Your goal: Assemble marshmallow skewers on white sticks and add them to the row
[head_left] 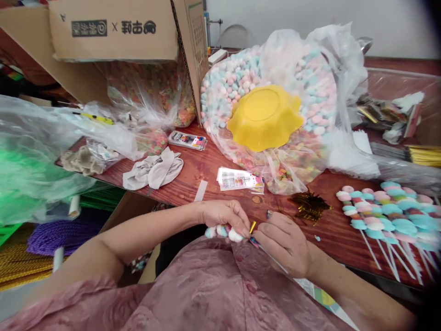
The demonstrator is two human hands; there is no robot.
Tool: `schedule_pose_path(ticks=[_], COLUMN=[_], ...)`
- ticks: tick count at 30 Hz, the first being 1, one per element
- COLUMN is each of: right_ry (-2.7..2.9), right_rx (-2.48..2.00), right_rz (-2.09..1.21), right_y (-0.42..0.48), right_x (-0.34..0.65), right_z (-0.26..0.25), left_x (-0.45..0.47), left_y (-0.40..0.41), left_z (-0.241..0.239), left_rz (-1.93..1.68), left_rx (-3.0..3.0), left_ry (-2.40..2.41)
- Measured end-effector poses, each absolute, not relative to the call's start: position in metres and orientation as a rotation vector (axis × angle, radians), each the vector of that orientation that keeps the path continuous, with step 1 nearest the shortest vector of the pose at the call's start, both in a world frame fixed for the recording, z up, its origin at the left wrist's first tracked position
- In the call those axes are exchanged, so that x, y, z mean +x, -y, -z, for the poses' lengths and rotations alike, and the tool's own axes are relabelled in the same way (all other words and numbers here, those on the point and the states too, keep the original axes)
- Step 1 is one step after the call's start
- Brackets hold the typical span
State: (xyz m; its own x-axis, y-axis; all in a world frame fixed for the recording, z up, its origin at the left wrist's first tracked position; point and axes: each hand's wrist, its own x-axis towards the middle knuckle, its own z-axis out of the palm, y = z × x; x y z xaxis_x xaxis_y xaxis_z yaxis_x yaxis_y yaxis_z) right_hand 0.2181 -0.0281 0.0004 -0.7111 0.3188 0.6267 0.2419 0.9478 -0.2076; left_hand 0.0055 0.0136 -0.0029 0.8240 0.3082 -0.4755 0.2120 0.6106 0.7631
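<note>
In the head view my left hand (225, 218) is closed in a pinch at the base of a marshmallow skewer (222, 231), whose pink, blue and white pieces stick out to the left beneath it. My right hand (285, 241) is closed around the skewer's white stick, close to the left fingertips. Between both hands a short gold twist tie (253, 227) points upward. A small dark, colourful bit shows just below the tie, partly hidden by the fingers. The skewer lies close against the front of the shirt.
Finished-looking marshmallow skewers (392, 214) lie piled on the right. Gold twist ties (312, 206) and printed labels (237, 179) lie ahead. Behind them, a yellow bowl (265, 115) rests upside down on a bag of marshmallows (227, 82). A cardboard box (117, 32) and gloves (155, 170) are left.
</note>
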Motion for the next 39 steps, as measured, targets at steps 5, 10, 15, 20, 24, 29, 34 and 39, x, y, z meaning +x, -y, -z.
schedule_pose_path(ticks=[5, 10, 15, 20, 24, 29, 34, 39], right_ry=[2.508, 2.547, 2.511, 2.588, 2.45, 2.058, 1.867, 1.935], right_rx=[-0.235, -0.226, -0.416, -0.518, -0.757, -0.98, -0.887, -0.867], right_rz=[-0.159, -0.125, -0.085, -0.04, -0.195, -0.709, -1.306, -0.405], right_y=[0.023, 0.022, 0.027, 0.028, 0.007, -0.003, 0.012, -0.002], right_x=[0.218, 0.217, 0.207, 0.199, 0.202, 0.198, 0.181, 0.183], right_z=[0.003, 0.008, -0.007, -0.004, 0.005, -0.015, -0.011, -0.005], left_x=[0.008, 0.013, 0.007, -0.009, -0.001, 0.012, 0.005, 0.01], left_y=[-0.033, -0.036, -0.056, -0.08, -0.029, 0.009, -0.026, -0.018], left_z=[-0.008, -0.012, -0.019, -0.054, -0.086, -0.036, -0.007, -0.01], left_rz=[0.18, -0.038, 0.209, 0.379, -0.185, -0.435, -1.003, -1.181], left_rx=[1.051, 1.148, 1.274, 1.746, 2.596, 2.768, 2.067, 1.514], left_ry=[-0.442, -0.471, -0.384, -0.496, -0.809, -0.43, -0.887, -0.919])
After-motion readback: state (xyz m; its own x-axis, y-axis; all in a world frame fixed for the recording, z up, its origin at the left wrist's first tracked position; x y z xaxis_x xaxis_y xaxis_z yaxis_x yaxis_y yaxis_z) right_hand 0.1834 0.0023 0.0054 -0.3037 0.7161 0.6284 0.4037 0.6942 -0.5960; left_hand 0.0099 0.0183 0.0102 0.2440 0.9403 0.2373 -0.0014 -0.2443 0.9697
